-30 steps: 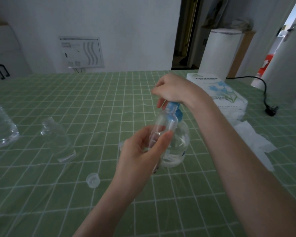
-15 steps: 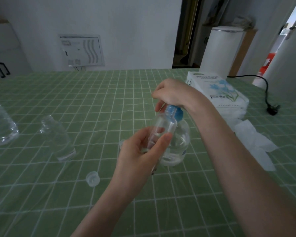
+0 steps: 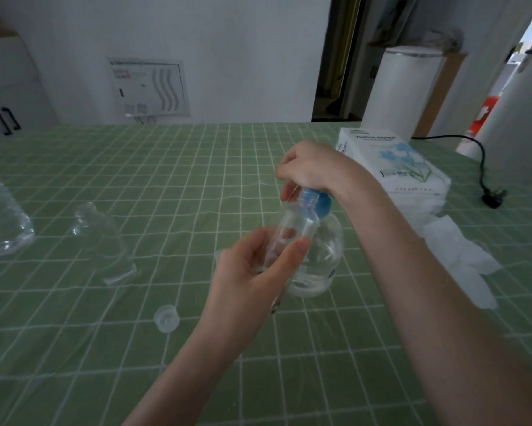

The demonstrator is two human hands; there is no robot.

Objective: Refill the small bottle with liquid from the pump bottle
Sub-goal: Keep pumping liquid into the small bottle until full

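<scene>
far left edge, a large clear plastic bottle (image 3: 3, 222) stands on the green checked tablecloth (image 3: 135, 179), cut off by the frame. just right of it, an uncapped clear bottle (image 3: 105, 244), neck leaning up and left in this wide view. nearer the camera, a small clear cap (image 3: 166, 318) sits alone on the cloth.

now to the middle, where it's all happening. the left hand (image 3: 252, 278) comes up from below, thumb on the near side and fingers on the far side, wrapped around the lower half of the small bottle (image 3: 295, 229). that bottle is off the table, tilted, its open mouth up against the blue pump head (image 3: 320, 204). right behind it the pump bottle (image 3: 323, 259) stands on the cloth, clear-bodied, touching or nearly touching the small one; how much liquid is in either is hard to read.

on top, the right hand (image 3: 311, 167) reaches in from the right, fingers curled down over the pump head and gripping it, hiding its top.

further right, a white tissue pack (image 3: 403, 161) with blue flowers lies on the cloth, a loose crumpled tissue (image 3: 461, 256) in front of it. behind the pack, off the table, a tall white cylindrical bin (image 3: 403, 90). far right, a black cable (image 3: 473, 146) trails to a plug (image 3: 493, 198) on the cloth.
</scene>
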